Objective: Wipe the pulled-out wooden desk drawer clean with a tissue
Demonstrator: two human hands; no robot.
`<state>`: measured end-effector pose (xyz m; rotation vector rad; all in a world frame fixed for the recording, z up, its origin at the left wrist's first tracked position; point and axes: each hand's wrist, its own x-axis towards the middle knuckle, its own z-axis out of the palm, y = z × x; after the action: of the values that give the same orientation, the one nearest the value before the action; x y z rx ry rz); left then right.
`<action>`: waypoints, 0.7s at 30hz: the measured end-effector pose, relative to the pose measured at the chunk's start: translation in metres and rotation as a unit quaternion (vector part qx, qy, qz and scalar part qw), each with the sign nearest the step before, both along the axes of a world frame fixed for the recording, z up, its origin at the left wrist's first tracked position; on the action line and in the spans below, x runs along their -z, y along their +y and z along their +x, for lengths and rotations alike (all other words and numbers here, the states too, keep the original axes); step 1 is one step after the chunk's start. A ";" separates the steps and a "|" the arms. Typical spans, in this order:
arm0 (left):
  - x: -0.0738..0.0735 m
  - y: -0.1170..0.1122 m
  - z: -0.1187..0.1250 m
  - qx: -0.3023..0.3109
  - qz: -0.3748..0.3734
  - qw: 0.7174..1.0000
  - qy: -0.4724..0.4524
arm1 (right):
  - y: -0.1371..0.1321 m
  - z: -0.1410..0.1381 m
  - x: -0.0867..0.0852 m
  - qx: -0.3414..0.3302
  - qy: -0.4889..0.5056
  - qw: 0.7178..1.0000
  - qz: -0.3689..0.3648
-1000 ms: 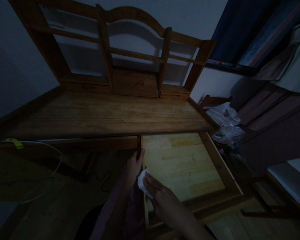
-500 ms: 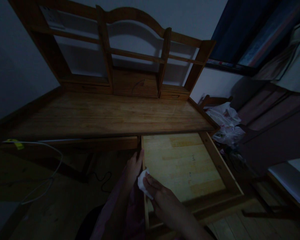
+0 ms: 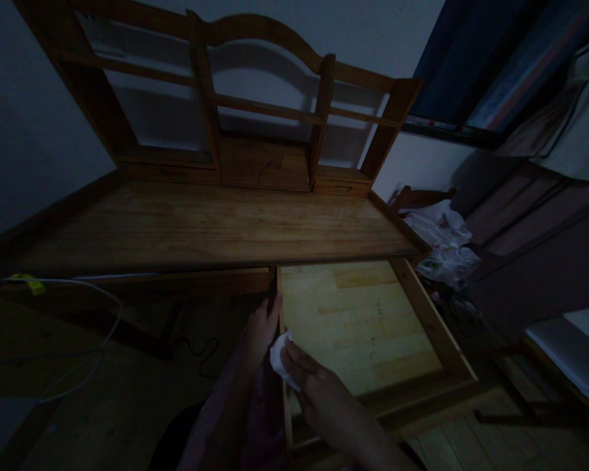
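- The right hand (image 3: 321, 389) covers part of the white wad (image 3: 279, 358); whether cloth or paper, one cannot tell.
- Dimness obscures how the left hand (image 3: 260, 330) meets the drawer's (image 3: 343, 327) side.
- Dark marks (image 3: 379, 310) inside are too small to read.
- What the plastic bags (image 3: 439, 226) hold is unclear.
- The top edge crops the shelf unit (image 3: 202, 98), the left edge the desk (image 3: 245, 226).

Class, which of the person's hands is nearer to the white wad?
Right. The right hand holds the white wad at the open drawer's left side. The left hand is beside that same side, beyond the wad, closer to the desktop.
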<state>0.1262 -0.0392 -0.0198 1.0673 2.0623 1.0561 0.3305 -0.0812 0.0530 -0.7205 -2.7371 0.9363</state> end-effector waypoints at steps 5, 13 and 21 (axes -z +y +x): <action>-0.004 0.000 0.000 0.002 0.002 1.000 0.000 | -0.001 0.000 -0.001 -0.002 -0.009 1.000 0.003; 0.006 0.001 -0.004 0.027 0.037 0.999 0.012 | 0.000 0.000 0.001 0.000 -0.011 1.000 0.002; 0.017 0.000 -0.007 0.032 0.037 0.998 0.051 | -0.002 0.001 0.004 0.006 -0.009 1.000 0.004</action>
<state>0.1192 -0.0388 -0.0365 1.2391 2.0687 1.0734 0.3318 -0.0834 0.0494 -0.7465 -2.7475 0.9215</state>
